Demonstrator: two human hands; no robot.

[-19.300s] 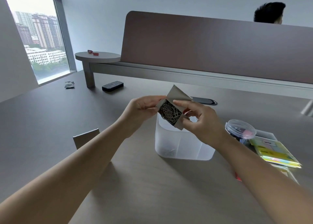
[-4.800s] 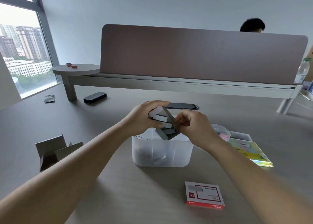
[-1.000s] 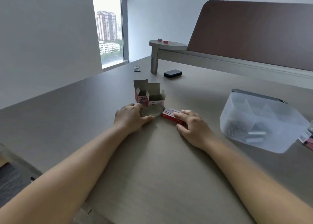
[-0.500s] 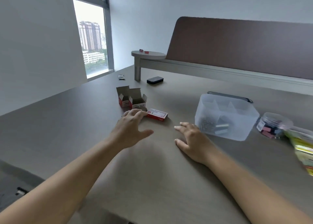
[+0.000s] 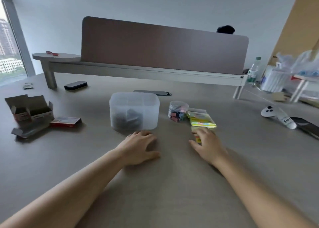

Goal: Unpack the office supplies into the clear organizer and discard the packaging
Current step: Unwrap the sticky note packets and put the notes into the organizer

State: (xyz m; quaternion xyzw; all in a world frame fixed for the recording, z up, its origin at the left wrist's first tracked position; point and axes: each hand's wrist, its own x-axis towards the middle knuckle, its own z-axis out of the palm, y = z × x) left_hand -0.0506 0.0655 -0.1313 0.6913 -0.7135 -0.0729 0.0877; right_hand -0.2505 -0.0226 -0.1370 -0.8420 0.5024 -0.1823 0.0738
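Since the view half a second before, both hands had left the pile of emptied boxes and come back across the worktop (image 5: 155, 202) toward the unopened supplies. The left hand (image 5: 139, 147) lay flat with its fingers spread, holding nothing, just in front of the clear organizer (image 5: 134, 113). The right hand (image 5: 207, 145) was also open, its fingertips (image 5: 196, 133) touching the near end of the sticky-note pack (image 5: 202, 120), not yet gripping it.

The pack lay just right of the organizer, with the round jar of coloured clips (image 5: 178, 111) touching or nearly touching its far left corner. The organizer already held dark contents in its compartments. The 2 opened cartons (image 5: 29, 109) and the flat red box (image 5: 66, 122) sat well off to the left, not yet discarded.

The pack looked light and flat, wrapped in glossy film that would probably be slippery and would crinkle under pressure. The pads inside should be fairly stiff as a block but could bend if lifted by 1 corner. A pinch across the short near edge, thumb below and fingers above, would likely serve best, with the left hand free to tear the film. The jar seemed rigid and smooth and was best gripped around its wall.
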